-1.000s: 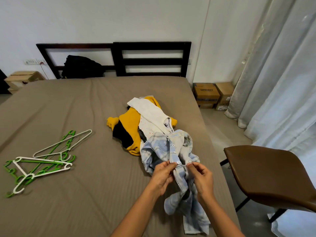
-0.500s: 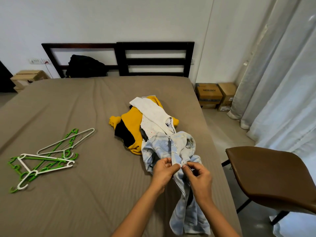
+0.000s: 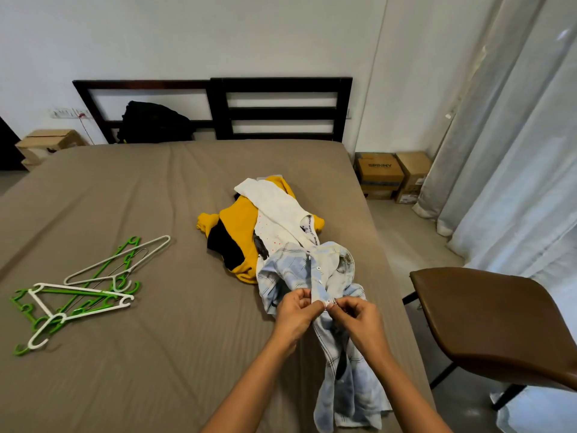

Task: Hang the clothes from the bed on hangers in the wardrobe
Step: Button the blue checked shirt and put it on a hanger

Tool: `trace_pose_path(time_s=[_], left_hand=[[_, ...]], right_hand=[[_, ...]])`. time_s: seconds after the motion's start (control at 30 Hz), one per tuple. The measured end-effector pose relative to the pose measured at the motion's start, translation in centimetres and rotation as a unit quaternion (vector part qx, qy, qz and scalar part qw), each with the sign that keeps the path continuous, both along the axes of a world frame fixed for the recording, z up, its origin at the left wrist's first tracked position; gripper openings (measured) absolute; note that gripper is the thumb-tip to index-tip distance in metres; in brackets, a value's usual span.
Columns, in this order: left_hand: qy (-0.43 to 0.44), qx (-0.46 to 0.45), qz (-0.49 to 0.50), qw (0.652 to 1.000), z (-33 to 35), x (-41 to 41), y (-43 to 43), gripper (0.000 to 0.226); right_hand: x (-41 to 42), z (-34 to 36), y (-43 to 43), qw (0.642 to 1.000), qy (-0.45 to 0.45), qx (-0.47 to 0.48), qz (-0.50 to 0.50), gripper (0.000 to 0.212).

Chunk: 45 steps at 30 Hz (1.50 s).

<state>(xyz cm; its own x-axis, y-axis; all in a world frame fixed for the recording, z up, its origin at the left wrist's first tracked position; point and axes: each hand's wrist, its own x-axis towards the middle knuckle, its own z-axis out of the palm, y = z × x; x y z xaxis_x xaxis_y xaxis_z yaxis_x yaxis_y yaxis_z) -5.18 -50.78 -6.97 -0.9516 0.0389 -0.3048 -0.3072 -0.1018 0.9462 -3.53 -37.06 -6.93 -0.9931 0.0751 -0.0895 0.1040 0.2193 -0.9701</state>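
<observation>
A light blue checked shirt (image 3: 293,270) lies on the right side of the bed (image 3: 140,207), its tail trailing toward me. My left hand (image 3: 296,314) and my right hand (image 3: 359,317) both pinch its button placket at one button, fingertips almost touching. Behind the shirt lie a white dotted garment (image 3: 278,214) and a yellow and black sweater (image 3: 237,229). Several green and white plastic hangers (image 3: 81,289) lie in a loose heap on the bed's left side. The wardrobe is out of view.
A brown chair (image 3: 499,323) stands close to the bed's right edge. Cardboard boxes (image 3: 381,173) sit on the floor by the dark headboard (image 3: 281,110), curtains (image 3: 515,151) hang at right. A black bag (image 3: 153,123) leans at the headboard; another box (image 3: 46,145) is far left.
Both hands have shifted a little up the placket and closed together on a button. The shirt's upper part has bunched slightly. The rest of the bed is unchanged.
</observation>
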Motion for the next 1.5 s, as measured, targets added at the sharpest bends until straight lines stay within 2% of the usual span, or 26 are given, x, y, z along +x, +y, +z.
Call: trace_pose_path(time_s=[0.07, 0.3, 0.43, 0.5, 0.67, 0.8, 0.97, 1.1, 1.2, 1.3, 1.4, 1.5], left_hand=[[0.005, -0.031, -0.007, 0.999, -0.2, -0.1, -0.1, 0.013], [0.009, -0.181, -0.063, 0.981, -0.8, -0.9, -0.5, 0.030], [0.041, -0.269, -0.055, 0.961, -0.7, -1.1, -0.3, 0.018], [0.047, -0.281, -0.045, 0.958, -0.7, -1.0, -0.1, 0.016], [0.029, -0.260, -0.050, 0.964, -1.0, -0.9, 0.2, 0.021], [0.010, -0.257, -0.045, 0.965, -1.0, -1.0, 0.2, 0.027], [-0.012, -0.259, -0.019, 0.966, -1.1, -0.8, 0.5, 0.021], [-0.024, -0.273, 0.013, 0.962, -1.3, -0.2, 0.6, 0.017], [-0.057, -0.242, 0.035, 0.968, -1.1, 0.2, 0.8, 0.014], [-0.095, -0.165, 0.066, 0.979, -0.9, 0.3, 1.2, 0.026], [-0.130, -0.079, 0.070, 0.986, -0.9, 0.2, 1.3, 0.023], [-0.149, -0.048, 0.059, 0.986, -0.8, 0.1, 1.3, 0.018]], right_hand=[[0.0, -0.1, 0.1, 1.000, -0.001, 0.013, 0.006, 0.012], [0.3, -0.1, 0.1, 0.996, 0.008, 0.085, 0.002, 0.016], [0.7, -0.2, -0.4, 0.989, 0.006, 0.147, -0.029, 0.014], [0.9, -0.2, -0.6, 0.989, 0.004, 0.139, -0.058, 0.011], [1.3, -0.5, -1.1, 0.989, 0.012, 0.098, -0.107, 0.012], [1.6, -0.7, -1.1, 0.988, 0.007, 0.100, -0.115, 0.010], [2.1, -0.8, -1.7, 0.975, 0.044, 0.203, -0.085, 0.005], [2.1, -1.5, -1.4, 0.956, 0.067, 0.284, -0.004, 0.031], [1.8, -1.8, -1.2, 0.941, 0.079, 0.326, 0.040, 0.035], [1.6, -2.0, -1.2, 0.937, 0.080, 0.338, 0.027, 0.033], [1.6, -2.0, -1.3, 0.936, 0.077, 0.342, 0.014, 0.019], [2.1, -1.2, -1.5, 0.932, 0.094, 0.350, -0.020, 0.011]])
